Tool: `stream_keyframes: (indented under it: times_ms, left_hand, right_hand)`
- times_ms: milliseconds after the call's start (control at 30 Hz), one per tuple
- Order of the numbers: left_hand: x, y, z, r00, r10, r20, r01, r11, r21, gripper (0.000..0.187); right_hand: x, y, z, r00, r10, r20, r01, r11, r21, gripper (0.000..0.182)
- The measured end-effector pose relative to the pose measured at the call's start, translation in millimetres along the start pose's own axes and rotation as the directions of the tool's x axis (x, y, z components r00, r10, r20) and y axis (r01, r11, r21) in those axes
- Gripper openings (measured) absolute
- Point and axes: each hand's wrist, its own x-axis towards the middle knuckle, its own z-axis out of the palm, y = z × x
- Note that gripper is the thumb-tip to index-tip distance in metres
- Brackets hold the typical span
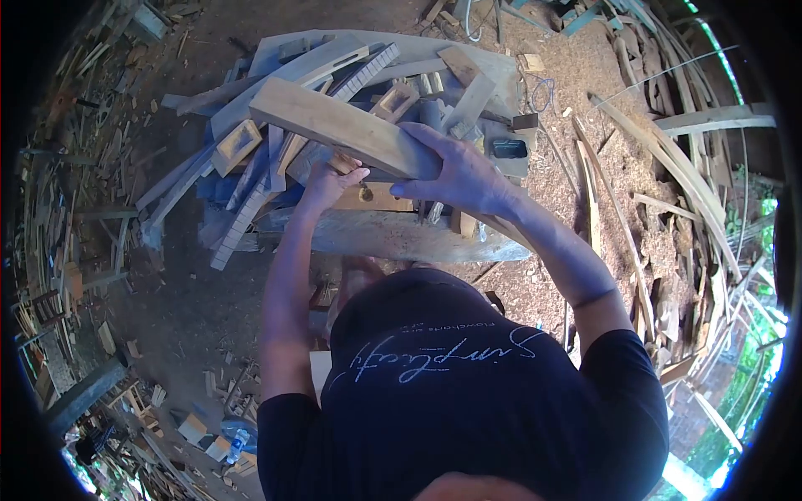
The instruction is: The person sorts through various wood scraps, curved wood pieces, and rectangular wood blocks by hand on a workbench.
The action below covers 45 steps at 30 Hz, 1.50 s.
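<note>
Both hands are up on the same piece of wood — a long pale plank (342,127) that runs from ten o'clock down toward the centre of the view. The right hand (455,171) is clamped over the near end of it, fingers curled across the top face and thumb tucked under the lower edge, a firm wrap-around grip. The left hand (330,182) sits just underneath, at about seven o'clock from the right one, palm turned up against the plank's underside; its fingers are mostly hidden by the wood, so it looks like a supporting cup, though I cannot tell how tightly it closes.

The plank rides above a heap of cut wooden pieces (276,108) — slotted blocks, notched strips, short offcuts — piled at twelve o'clock. Below the hands, a thick grey beam (393,235) lies across the view, and a small dark box (509,149) rests at three o'clock from the right hand, close by. Sawdust (576,92) covers the ground toward one o'clock, with long bent strips of wood (668,159) fanned out at three o'clock. The person's dark shirt (468,392) fills six o'clock.
</note>
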Motion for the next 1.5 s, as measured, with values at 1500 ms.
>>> stream_keyframes:
  times_ms: [1500]
  left_hand:
    - [6.5,-26.5,0.2,0.995,0.079,-0.058,-0.082,0.995,-0.052,0.039]
  right_hand:
    - [-10.3,37.1,7.3,0.993,0.078,-0.094,-0.070,0.994,0.087,0.095]
